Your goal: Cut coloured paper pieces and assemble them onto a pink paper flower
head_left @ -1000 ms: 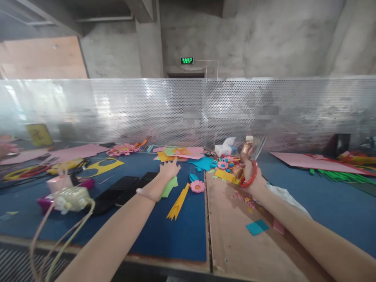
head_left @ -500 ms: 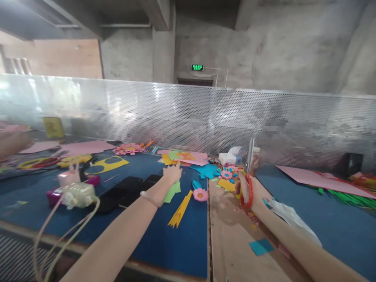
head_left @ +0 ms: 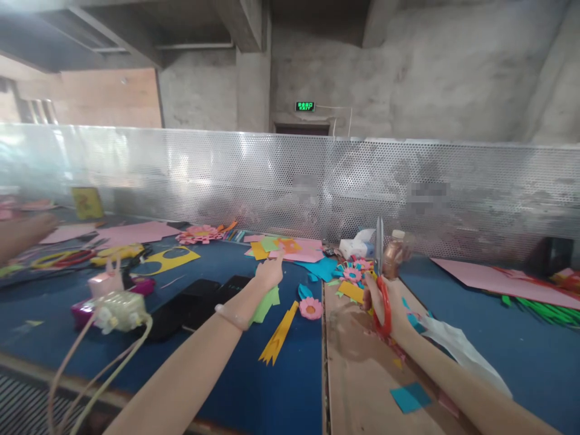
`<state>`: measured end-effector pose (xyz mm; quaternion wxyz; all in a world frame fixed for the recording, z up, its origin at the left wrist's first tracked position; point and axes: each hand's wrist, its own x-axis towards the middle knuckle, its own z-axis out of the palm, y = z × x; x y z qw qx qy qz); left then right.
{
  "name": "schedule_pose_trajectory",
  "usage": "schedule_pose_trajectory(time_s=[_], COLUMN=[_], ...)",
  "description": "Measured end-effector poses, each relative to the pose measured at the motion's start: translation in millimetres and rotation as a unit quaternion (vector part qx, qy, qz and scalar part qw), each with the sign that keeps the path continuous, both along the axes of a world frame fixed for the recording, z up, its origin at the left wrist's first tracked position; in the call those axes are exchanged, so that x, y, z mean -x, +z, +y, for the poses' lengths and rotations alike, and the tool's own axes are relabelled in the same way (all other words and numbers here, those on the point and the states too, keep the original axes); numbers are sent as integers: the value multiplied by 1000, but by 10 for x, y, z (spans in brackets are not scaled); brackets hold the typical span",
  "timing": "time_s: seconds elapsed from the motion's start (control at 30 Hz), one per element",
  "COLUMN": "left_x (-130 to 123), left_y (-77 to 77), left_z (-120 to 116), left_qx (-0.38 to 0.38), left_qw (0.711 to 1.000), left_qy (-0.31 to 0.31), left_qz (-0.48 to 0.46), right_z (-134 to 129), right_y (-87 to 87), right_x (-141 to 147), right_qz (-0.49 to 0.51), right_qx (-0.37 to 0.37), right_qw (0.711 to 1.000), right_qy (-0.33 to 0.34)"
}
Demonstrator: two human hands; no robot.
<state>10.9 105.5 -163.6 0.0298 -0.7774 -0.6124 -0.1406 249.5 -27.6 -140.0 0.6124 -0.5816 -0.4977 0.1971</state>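
My left hand point(head_left: 270, 272) reaches over the blue table, its index finger extended toward an orange paper piece point(head_left: 289, 246) on pink sheets point(head_left: 310, 248); its other fingers look curled, and nothing shows in it. Red-handled scissors point(head_left: 384, 305) are in my right hand point(head_left: 393, 305), with the blades pointing up. Below my left wrist lie green paper point(head_left: 266, 306), a yellow fringed strip point(head_left: 280, 335) and a pink paper flower point(head_left: 310, 308). Beside my right hand are a yellow piece point(head_left: 351, 292) and a blue-and-pink flower point(head_left: 352, 274).
Two dark phones point(head_left: 181, 307) and a charger with cables point(head_left: 122, 309) lie at left. Another person's hand point(head_left: 29, 232) is at the far left. A bottle point(head_left: 393, 254) and tissue pack point(head_left: 356, 246) stand behind my right hand. A perforated metal screen point(head_left: 254, 175) runs behind.
My left hand has moved slightly right, and its spread fingers have drawn in, leaving the index finger extended. The right hand still holds the scissors. The view has shifted a little.
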Motion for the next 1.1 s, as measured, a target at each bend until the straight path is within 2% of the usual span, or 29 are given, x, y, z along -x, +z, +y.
schedule_pose_trajectory(time_s=[0.17, 0.47, 0.63, 0.77, 0.9, 1.0, 1.1], left_x=[-35, -74, -91, -42, 37, 46, -4], left_y=[-15, -62, 6, 151, 268, 288, 263], left_z=[49, 124, 85, 24, -61, -92, -95], left_qx=[1, 2, -2, 43, 128, 180, 183], left_qw=[1000, 998, 995, 984, 950, 922, 907], left_qy=[-22, -44, -77, -145, -261, -320, -354], left_qz=[-3, -34, -69, -96, -117, -123, -138], right_z=[-58, -32, -46, -63, -43, -44, -59], right_y=[67, 49, 36, -9, -59, -64, -45], right_x=[25, -6, -16, -23, -37, -34, -19], right_qz=[-6, -25, -43, -89, -143, -148, -141], right_qx=[-13, -10, -3, 0, 9, 10, 25], right_qw=[1000, 999, 999, 996, 989, 989, 990], right_qy=[11, 16, 17, 5, -31, -12, 4])
